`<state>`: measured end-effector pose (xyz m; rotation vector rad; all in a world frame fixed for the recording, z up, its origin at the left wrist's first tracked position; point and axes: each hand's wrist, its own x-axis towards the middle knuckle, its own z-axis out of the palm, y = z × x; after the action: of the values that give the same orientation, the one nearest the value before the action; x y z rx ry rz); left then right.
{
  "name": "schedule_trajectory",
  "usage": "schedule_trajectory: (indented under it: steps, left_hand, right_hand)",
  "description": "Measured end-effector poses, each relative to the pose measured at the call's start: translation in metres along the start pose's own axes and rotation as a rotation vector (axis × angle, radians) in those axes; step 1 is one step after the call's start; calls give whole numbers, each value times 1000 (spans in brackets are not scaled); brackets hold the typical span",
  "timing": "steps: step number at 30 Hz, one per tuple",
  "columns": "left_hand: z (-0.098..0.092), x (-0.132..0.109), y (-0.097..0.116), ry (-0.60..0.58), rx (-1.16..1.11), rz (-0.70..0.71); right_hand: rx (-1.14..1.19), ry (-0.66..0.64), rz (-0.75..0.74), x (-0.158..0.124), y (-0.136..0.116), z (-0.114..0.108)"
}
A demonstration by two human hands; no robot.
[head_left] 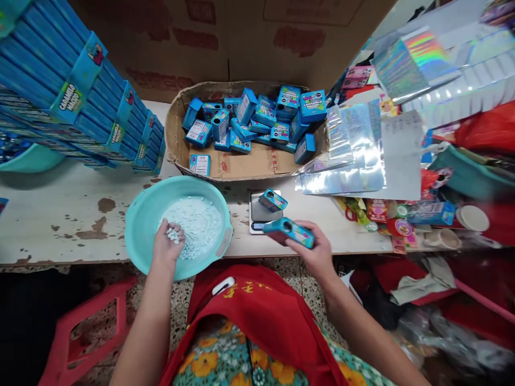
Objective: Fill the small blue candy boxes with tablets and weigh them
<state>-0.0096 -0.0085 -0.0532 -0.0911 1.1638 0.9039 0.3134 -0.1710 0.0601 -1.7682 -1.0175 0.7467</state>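
My left hand (pixel 168 242) is inside a turquoise basin (pixel 139 214), its fingers curled around several small pale candies (pixel 174 235). More of these loose candies (pixel 201 220) cover the basin's bottom. Over the front of a small digital scale (pixel 257 203), my right hand (pixel 313 247) grips a blue candy box (pixel 298 234), tilted, with a dark round spot on its top. Another small blue box (pixel 273 200) lies on the scale's plate. The held box partly hides the scale's display.
Behind the scale, an open cardboard tray (pixel 245 170) contains many blue boxes. Tall stacks of blue display cartons (pixel 92 91) stand at left. Shiny holographic sheets (pixel 354 150) lie at right, near candy packets (pixel 378 210). A pink stool (pixel 88 321) is below the table edge.
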Motion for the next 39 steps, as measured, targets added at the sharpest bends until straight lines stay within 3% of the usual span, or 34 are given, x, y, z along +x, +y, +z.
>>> schedule_trajectory:
  steps: [3, 5, 8, 10, 13, 15, 17, 22, 24, 26, 30, 32, 36, 39]
  left_hand:
    - [2, 3, -12, 49, 3, -37]
    - [6, 1, -12, -24, -18, -51]
    - [11, -4, -5, -100, -81, 29]
    - [13, -9, 1, -139, -101, 43]
    - [13, -11, 5, -171, -149, 110]
    - [12, -8, 2, -85, -141, 89]
    - [12, -1, -5, -15, -112, -11]
    - [14, 6, -18, -23, -131, -22]
    - [18, -2, -16, 3, -117, -29]
    - [26, -19, -10, -57, -138, -6]
    - [58, -69, 5, -261, -171, 207]
    - [75, -89, 9, -289, -153, 381]
    - [91, -98, 7, -171, -47, 732]
    - [86, -91, 4, -99, 8, 825]
  right_hand:
    - [-121, 337, 118, 6, 56, -40]
    - [-123, 478, 168, 15, 97, -53]
    - [-152, 547, 195, 24, 137, -59]
    - [-182, 560, 183, 22, 142, -60]
    - [-392, 608, -13, 16, 124, -53]
    - [-538, 591, -218, 20, 106, -39]
    - [-551, 488, -333, 33, 92, -17]
    - [-352, 179, -231, 81, 70, 40]
    - [-321, 128, -269, 87, 52, 54]
    - [-296, 66, -362, 82, 25, 66]
    - [-253, -199, -497, 57, -26, 103]
    - [-247, -329, -524, 46, -40, 127]
    - [-251, -446, -543, 35, -49, 167]
    - [-252, -451, -530, 34, -47, 180]
